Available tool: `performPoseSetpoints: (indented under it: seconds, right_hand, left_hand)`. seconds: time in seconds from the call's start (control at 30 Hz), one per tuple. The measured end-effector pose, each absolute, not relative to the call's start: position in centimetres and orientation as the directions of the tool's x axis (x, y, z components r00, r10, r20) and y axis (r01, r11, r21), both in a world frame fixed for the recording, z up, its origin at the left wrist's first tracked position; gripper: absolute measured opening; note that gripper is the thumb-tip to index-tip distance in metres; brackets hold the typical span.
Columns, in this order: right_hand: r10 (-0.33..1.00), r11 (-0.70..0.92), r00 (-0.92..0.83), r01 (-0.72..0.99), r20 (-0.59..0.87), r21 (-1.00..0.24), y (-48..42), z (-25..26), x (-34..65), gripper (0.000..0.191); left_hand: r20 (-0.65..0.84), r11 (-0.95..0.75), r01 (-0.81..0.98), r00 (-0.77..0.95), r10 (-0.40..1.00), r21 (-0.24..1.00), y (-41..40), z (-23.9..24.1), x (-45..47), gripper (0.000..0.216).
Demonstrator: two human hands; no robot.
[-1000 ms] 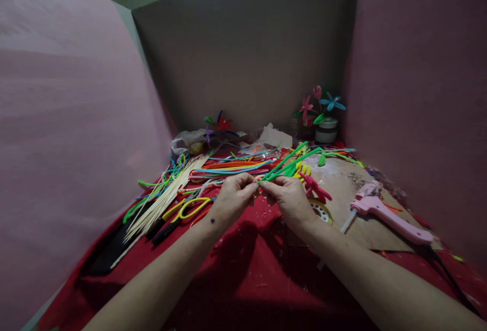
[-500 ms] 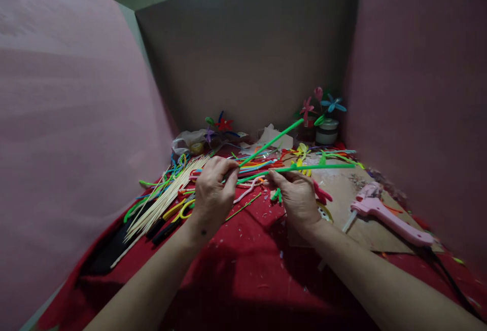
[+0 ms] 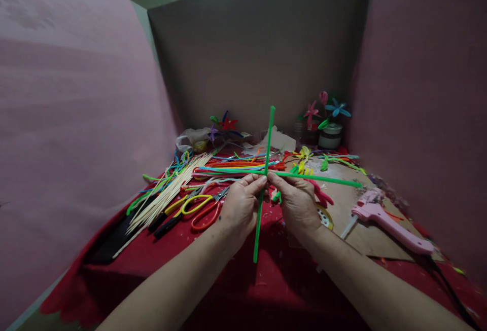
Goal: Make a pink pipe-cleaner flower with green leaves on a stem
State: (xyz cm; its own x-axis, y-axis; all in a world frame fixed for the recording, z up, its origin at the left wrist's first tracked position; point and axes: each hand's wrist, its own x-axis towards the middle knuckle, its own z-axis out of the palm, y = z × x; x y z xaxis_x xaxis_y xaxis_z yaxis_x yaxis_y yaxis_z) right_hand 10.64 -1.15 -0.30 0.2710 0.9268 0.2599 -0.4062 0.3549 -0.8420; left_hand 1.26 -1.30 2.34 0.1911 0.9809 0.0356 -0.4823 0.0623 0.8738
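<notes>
Two green pipe cleaners cross each other in front of me. One pipe cleaner [image 3: 270,138] stands nearly upright in view, its lower end hanging below my hands. The other pipe cleaner [image 3: 323,179] runs sideways, reaching out to the right over the cardboard. My left hand [image 3: 243,201] is closed, thumb and finger pinching at the crossing. Right beside it, my right hand [image 3: 299,199] pinches the sideways pipe cleaner close to the crossing. The fingertips of both hands nearly touch and partly hide the joint.
Bamboo skewers [image 3: 171,189], red-handled scissors [image 3: 207,214] and yellow-handled tools [image 3: 196,204] lie left on the red cloth [image 3: 236,280]. Loose pipe cleaners [image 3: 236,169] lie behind my hands. A pink glue gun [image 3: 391,222] rests on cardboard [image 3: 342,209] at right. A flower pot [image 3: 330,136] stands behind.
The two green pipe cleaners were at a narrow angle and now cross almost squarely. My left hand has moved right, up to my right hand. The red-handled scissors have come into fuller view.
</notes>
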Motion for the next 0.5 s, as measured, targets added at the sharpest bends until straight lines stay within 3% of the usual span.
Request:
performPoseSetpoints:
  seconds: [0.17,0.5]
  right_hand:
    - [0.930,0.361,0.240,-0.459,0.278,-0.812,-1.22,-0.42,10.35,0.006]
    - [0.921,0.384,0.232,-0.398,0.314,-0.833,-1.46,-0.42,10.06,0.008]
  left_hand:
    - [0.007,0.104,-0.538,0.200,0.980,0.837,-0.88,1.82,1.29,0.007]
    - [0.011,0.085,-0.633,0.146,0.989,0.769,-0.52,1.46,1.40,0.014]
